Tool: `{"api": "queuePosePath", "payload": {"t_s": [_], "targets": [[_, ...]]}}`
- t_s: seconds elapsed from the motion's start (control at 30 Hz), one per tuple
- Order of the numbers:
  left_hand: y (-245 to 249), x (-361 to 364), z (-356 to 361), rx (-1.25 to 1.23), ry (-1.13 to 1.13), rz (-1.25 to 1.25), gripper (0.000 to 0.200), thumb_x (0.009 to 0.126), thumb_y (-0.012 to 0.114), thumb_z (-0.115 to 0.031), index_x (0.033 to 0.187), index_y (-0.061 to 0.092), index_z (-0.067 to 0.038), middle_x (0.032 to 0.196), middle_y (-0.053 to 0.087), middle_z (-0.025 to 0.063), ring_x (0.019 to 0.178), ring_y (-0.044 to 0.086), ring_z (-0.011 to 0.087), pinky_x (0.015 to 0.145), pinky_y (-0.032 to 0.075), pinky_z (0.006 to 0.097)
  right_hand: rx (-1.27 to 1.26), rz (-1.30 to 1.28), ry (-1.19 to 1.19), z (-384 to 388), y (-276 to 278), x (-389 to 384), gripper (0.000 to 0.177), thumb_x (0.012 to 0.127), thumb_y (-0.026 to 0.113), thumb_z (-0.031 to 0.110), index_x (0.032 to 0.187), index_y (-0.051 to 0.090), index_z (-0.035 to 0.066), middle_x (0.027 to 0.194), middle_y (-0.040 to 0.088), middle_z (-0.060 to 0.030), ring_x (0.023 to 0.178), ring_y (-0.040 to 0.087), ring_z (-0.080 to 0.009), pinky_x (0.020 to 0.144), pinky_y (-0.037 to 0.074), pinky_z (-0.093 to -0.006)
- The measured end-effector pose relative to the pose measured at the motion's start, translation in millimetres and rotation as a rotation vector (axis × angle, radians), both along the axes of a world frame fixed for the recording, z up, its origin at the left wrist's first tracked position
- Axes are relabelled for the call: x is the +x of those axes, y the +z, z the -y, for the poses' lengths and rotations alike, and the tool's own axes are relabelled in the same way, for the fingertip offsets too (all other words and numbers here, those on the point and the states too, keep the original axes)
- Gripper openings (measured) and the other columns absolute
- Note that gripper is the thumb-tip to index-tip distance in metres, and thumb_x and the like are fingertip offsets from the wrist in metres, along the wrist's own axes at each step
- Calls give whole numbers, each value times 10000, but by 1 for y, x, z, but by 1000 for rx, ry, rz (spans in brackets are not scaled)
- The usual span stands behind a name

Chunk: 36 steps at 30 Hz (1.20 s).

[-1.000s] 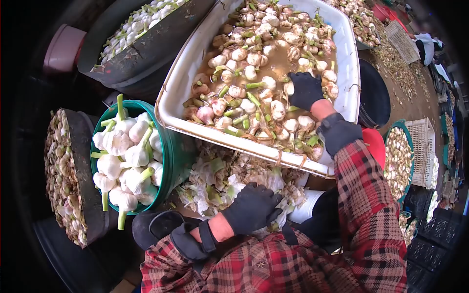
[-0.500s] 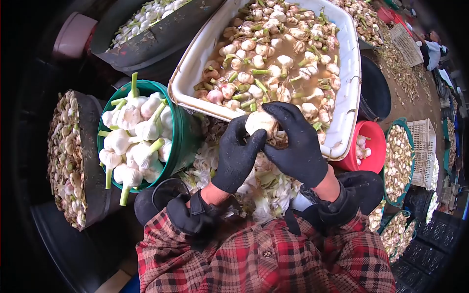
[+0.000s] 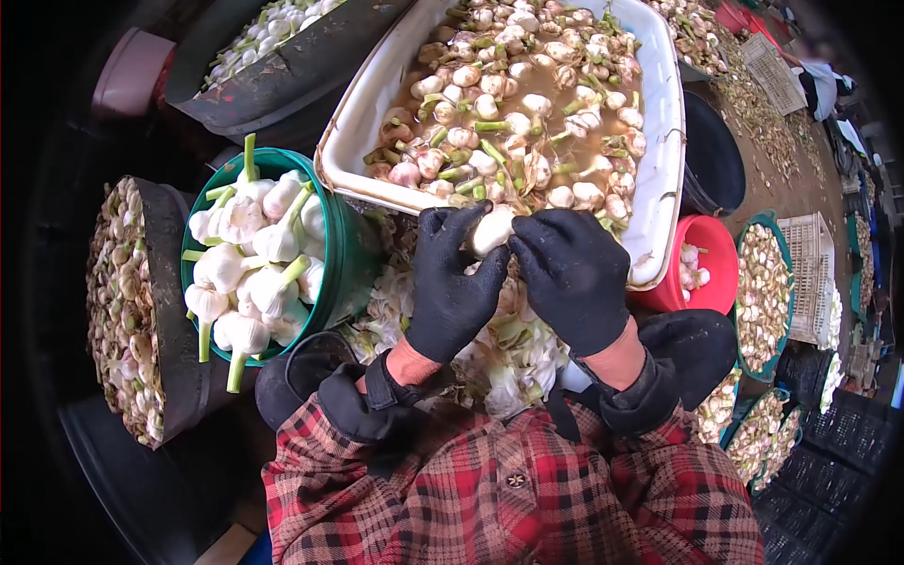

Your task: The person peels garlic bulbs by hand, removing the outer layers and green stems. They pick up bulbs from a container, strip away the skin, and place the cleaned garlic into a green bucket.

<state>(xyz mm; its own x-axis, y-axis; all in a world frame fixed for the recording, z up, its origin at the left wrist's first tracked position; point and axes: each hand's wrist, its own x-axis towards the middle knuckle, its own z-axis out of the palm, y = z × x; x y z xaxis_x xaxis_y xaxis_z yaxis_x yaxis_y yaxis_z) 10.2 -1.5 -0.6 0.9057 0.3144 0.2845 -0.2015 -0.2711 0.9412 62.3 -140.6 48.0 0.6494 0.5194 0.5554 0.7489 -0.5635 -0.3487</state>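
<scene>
Both my hands wear black gloves and meet on one white garlic bulb (image 3: pixel 492 229), just in front of the near rim of a white tub (image 3: pixel 350 141). My left hand (image 3: pixel 454 282) grips the bulb from the left with its fingers curled over it. My right hand (image 3: pixel 570 275) holds it from the right, thumb against the bulb. The tub holds murky brown water with many garlic bulbs and green stem pieces floating in it. Under my hands lies a heap of pale garlic skins (image 3: pixel 513 353).
A green bucket (image 3: pixel 341 254) on the left is full of peeled white garlic with green stems. A red bucket (image 3: pixel 702 273) stands to the right of the tub. Dark tubs (image 3: pixel 165 311) of garlic, baskets (image 3: pixel 765 292) and crates ring the spot.
My right hand came back from the tub with a garlic bulb, and my left hand rose from the skin heap to meet it. Both now hold the bulb, fingers shifted around it.
</scene>
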Motion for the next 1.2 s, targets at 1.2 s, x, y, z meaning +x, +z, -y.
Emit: {"api": "queuePosePath", "payload": {"t_s": [1.2], "targets": [[1, 4, -13, -530, -512, -234, 536, 892, 615, -158, 1368, 448, 24, 1194, 614, 71, 1045, 544, 110, 903, 453, 273, 289, -492, 99, 32, -10, 4, 183, 733, 723, -6, 912, 688, 8, 898, 682, -128, 802, 672, -253, 708, 516, -325]]}}
